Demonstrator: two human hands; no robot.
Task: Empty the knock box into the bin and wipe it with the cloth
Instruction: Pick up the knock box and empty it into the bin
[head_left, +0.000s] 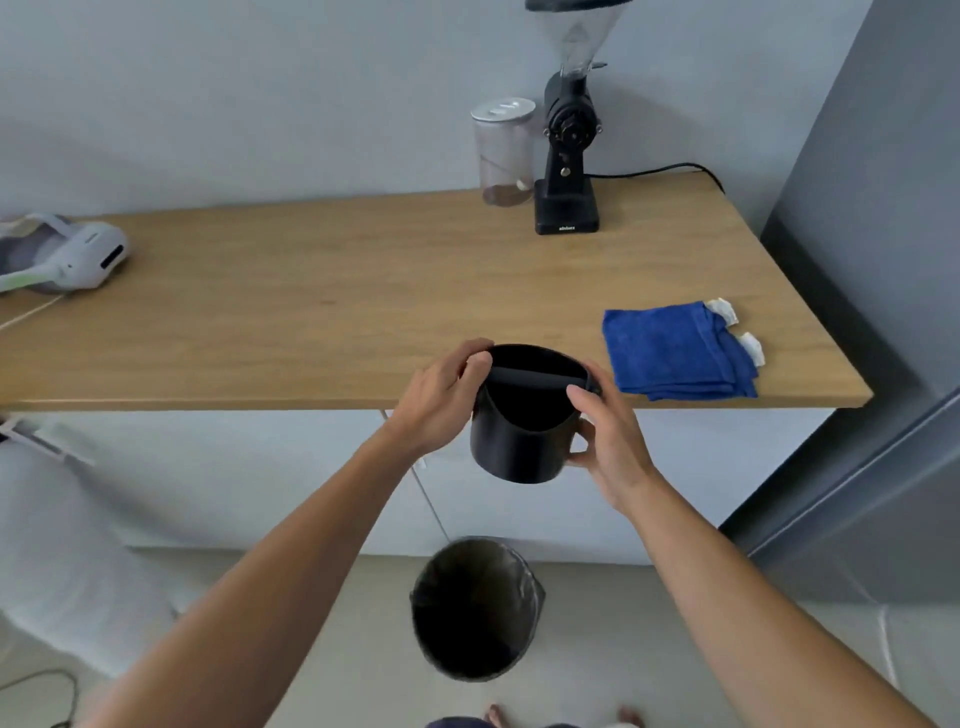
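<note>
Small pale lettering on the grinder base (567, 227) — seemingly a brand, unreadable.

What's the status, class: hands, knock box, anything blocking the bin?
Left hand and right hand both gripping knock box. Box upright, held off the counter edge, above bin. Bin open, path clear. Cloth untouched.

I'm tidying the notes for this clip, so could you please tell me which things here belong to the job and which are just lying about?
For the job: knock box, held in both hands; bin; blue cloth.

Lying about: coffee grinder; clear jar; white headset.
</note>
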